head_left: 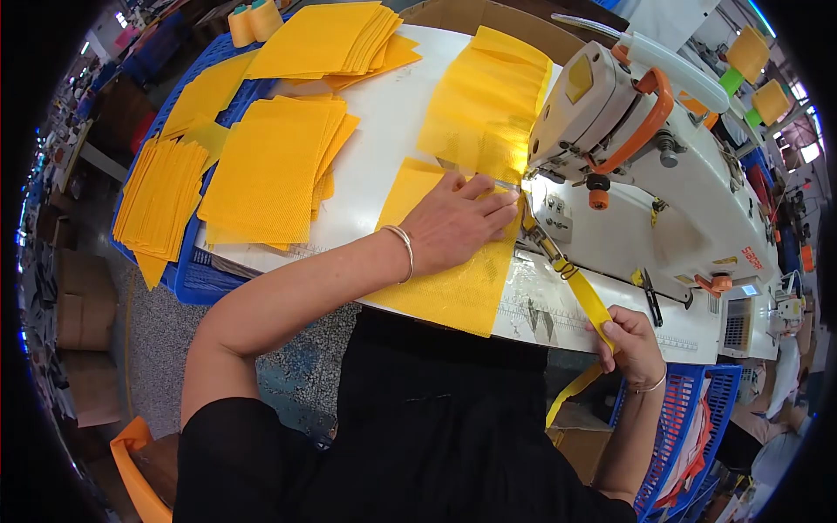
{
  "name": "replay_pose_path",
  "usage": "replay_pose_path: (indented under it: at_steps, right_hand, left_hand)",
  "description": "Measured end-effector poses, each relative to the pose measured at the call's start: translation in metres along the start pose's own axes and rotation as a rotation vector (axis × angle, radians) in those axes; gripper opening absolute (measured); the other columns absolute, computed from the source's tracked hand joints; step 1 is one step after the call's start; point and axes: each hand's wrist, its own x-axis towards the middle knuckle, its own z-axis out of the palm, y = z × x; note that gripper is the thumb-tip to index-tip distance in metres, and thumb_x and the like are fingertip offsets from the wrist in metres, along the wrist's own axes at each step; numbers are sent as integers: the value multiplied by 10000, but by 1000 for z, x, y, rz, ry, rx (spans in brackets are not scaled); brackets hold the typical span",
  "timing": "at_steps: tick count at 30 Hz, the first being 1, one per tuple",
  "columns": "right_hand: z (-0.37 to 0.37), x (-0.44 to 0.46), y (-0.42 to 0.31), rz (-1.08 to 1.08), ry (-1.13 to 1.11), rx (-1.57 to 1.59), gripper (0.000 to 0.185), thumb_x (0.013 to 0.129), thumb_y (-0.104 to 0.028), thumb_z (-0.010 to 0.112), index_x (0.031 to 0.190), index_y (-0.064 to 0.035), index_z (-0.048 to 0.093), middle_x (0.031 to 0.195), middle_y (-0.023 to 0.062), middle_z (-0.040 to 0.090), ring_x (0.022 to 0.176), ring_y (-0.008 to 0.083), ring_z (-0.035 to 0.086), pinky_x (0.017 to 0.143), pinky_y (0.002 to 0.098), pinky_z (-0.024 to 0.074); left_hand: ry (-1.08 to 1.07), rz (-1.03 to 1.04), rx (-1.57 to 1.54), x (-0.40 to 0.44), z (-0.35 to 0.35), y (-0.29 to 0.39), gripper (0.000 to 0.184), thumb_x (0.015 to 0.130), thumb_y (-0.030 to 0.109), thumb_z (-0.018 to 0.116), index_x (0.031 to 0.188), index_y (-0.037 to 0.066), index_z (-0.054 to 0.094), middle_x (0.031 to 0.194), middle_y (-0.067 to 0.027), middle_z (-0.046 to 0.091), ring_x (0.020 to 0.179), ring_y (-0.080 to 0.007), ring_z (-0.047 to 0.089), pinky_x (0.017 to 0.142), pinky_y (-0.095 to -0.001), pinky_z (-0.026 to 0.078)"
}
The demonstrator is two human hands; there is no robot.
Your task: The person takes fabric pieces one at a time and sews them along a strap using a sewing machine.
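Observation:
My left hand [462, 218] lies on a yellow mesh fabric piece [462, 292], fingers a little bent and resting on it just left of the sewing machine's needle area. A second yellow mesh piece [484, 100] lies beyond it, reaching to the lit spot under the machine head [571, 109]. In my right hand [632, 344], a yellow binding strip [588, 296] is pinched between thumb and fingers. The strip runs up through a metal guide [545, 242] toward the needle, and its loose end hangs below the table edge. The needle itself is hidden.
Stacks of yellow mesh pieces [270, 166] lie on the left of the white table [392, 113] and over a blue basket [196, 283]. Black snips [651, 298] lie on the machine bed. Another blue basket [689, 427] stands below right. Thread cones [255, 22] stand at the back.

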Motion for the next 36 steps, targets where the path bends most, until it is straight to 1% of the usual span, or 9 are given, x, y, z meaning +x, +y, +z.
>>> replay_pose_path:
  at_steps: [5,10,15,21,25,26,30,36]
  right_hand:
    - [-2,1,-1,7,-15,-7,212,966,-132,604,995,72,652,544,57,569,332,105,421,360,206,399]
    - [-1,1,-1,-2,-19,32,214,968,-135,600,982,71,655,551,65,580,336,110,431,366,205,406]
    - [-10,-1,0,-17,-22,-12,230,975,-152,595,964,68,660,560,72,593,344,114,447,374,206,415]
    - [-23,-1,4,-4,-52,26,261,985,-182,592,947,66,665,570,83,606,349,121,462,382,211,423]
    - [-25,0,4,-23,-87,23,284,995,-206,589,916,57,661,576,93,614,350,130,475,382,220,427]
    - [-26,0,5,-26,-84,24,284,995,-206,589,916,57,661,576,93,614,350,130,475,382,220,427]
    - [-30,-1,11,-62,-90,60,304,1002,-222,584,868,43,649,570,99,612,343,139,476,380,229,432]
    - [-29,-4,8,-50,-100,77,312,1005,-224,581,834,31,636,560,100,606,336,143,473,378,235,433]
  left_hand:
    - [12,-35,-124,6,0,-2,359,959,330,594,1259,134,567,1293,19,607,1177,-194,494,977,-337,367]
    - [-15,-96,-153,12,2,2,372,955,342,603,1257,128,566,1258,0,611,1177,-209,496,991,-350,365]
    - [-93,-190,-286,16,-1,5,374,950,361,604,1201,84,595,1305,-32,606,1153,-232,496,995,-361,356]
    - [-82,-184,-294,16,0,3,384,948,333,618,1257,109,575,1243,-33,602,1162,-232,505,975,-348,382]
    - [113,-59,-197,16,11,2,372,938,306,637,1237,87,598,1184,-35,588,1094,-226,515,910,-327,411]
    - [114,-55,-196,17,10,3,372,938,306,637,1237,87,598,1184,-35,588,1094,-226,515,910,-327,411]
    - [-6,-78,-104,18,-2,9,343,941,329,620,1137,49,626,1127,-64,569,1025,-230,490,892,-338,407]
    - [59,-14,-104,16,4,8,332,941,330,614,1128,56,632,1049,-60,556,972,-219,482,858,-333,405]
